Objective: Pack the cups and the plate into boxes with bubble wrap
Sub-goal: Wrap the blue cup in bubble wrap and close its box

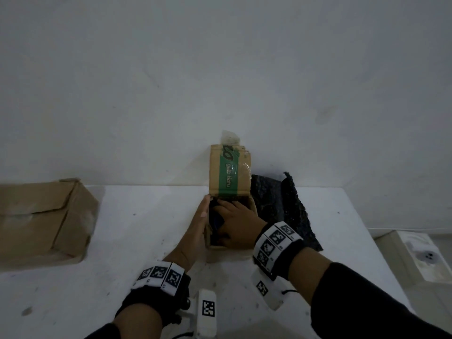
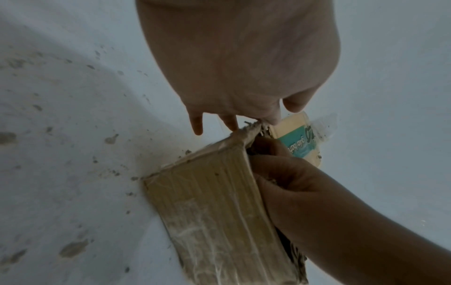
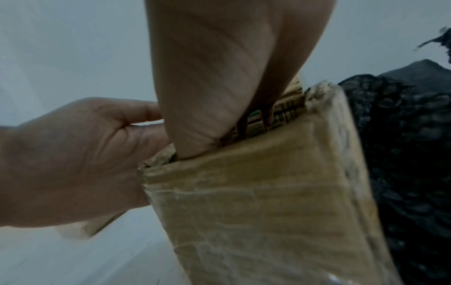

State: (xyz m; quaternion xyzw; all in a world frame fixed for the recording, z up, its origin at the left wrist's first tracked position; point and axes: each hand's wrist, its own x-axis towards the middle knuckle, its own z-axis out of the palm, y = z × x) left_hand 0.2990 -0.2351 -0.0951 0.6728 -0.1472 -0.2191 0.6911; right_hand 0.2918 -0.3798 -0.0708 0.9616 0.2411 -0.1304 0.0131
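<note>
L hand [image 1: 195, 226] flat against small cardboard box's [image 2: 214, 212] left wall, fingers straight & together. R hand [image 1: 236, 222] reaches down inside the box, onto a dark wrapped item [image 1: 216, 220]; fingertips hidden, can't tell grip. Black bubble wrap [image 1: 283, 206] just right of box; bigger box [image 1: 41, 218] far left on white table [image 1: 137, 231].

A white table [image 1: 122, 228] stands against a plain pale wall [image 1: 220, 69]; its top is speckled with dark marks and smudges. Off its right edge, lower down, sits a pale boxy object [image 1: 420, 255] with a round dark-holed fitting on top; what it is cannot be told.
</note>
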